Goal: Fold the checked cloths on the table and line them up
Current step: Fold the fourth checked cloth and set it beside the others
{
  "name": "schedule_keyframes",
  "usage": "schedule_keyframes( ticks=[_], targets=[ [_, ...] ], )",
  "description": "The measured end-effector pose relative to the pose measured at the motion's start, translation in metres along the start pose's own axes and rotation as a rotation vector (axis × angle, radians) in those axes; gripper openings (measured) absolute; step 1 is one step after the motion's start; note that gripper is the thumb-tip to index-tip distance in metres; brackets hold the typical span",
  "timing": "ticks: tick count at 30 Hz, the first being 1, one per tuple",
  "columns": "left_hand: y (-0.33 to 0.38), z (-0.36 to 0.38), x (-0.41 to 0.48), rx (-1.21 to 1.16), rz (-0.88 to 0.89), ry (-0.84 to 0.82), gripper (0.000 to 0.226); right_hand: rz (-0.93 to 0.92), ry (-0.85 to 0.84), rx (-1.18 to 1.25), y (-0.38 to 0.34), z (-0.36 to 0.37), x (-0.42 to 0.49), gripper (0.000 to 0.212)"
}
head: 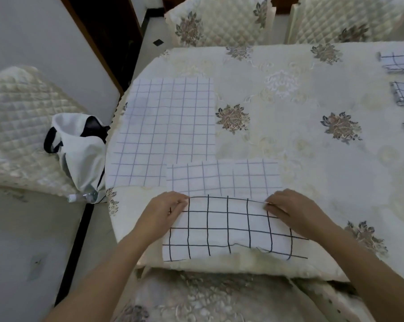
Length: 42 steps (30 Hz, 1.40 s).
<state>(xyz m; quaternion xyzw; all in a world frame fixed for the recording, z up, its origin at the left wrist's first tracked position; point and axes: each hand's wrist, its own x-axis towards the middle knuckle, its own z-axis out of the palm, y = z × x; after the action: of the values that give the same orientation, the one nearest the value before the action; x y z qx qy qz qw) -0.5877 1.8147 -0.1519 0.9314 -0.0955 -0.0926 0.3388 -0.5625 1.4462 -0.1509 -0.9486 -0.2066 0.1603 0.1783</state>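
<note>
Near the table [126,205] edge, left hand [163,210] and right hand [291,210] pinch a checked cloth [228,228] lying lengthwise left-right.

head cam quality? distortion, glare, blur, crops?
Head view: strong wide-angle bend, table edges curve; light soft, no glare or hard shadows; near cloth pinched by left hand and right hand is crisp, flat cloth behind looks softer; folded cloths cropped at right edge.

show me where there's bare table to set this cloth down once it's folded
Widest bare patch: the middle of the table, between the flat cloth at left and the folded cloths along the right edge. A bare strip also runs along the far edge. Crowded near-left: the half-folded cloth, pinched by left hand and right hand, overlaps the flat cloth's corner.
</note>
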Motion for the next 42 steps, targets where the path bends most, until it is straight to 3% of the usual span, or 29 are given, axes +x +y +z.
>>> schedule_keyframes(
  ticks=[6,15,22,24,28,30,34,42],
  targets=[
    [-0.03,0.004,0.065,0.15,-0.054,0.063,0.014,-0.065,0.082,-0.033,0.023,0.0,0.086,0.026],
    [-0.055,0.011,0.106,0.305,-0.064,0.243,0.014,0.016,0.2,0.013,0.04,0.01,0.142,0.014],
    [-0.044,0.012,0.1,0.411,-0.161,0.308,0.026,0.035,0.368,-0.031,0.034,0.01,0.138,0.027],
    [-0.032,0.009,0.077,0.43,-0.081,0.332,0.031,0.037,0.392,-0.062,0.03,0.005,0.117,0.035],
    [-0.006,0.026,0.003,0.495,0.301,0.197,0.045,-0.061,0.393,-0.206,0.015,0.012,0.042,0.044],
    [-0.001,0.044,-0.023,0.541,0.39,0.062,0.057,-0.134,0.312,-0.262,0.005,0.028,0.006,0.059],
    [-0.002,0.065,-0.04,0.642,0.362,-0.064,0.067,-0.224,0.198,-0.353,-0.016,0.064,-0.03,0.069],
    [-0.022,0.073,-0.043,0.72,0.219,-0.077,0.062,-0.116,0.34,-0.437,-0.014,0.094,-0.025,0.056]
  ],
)
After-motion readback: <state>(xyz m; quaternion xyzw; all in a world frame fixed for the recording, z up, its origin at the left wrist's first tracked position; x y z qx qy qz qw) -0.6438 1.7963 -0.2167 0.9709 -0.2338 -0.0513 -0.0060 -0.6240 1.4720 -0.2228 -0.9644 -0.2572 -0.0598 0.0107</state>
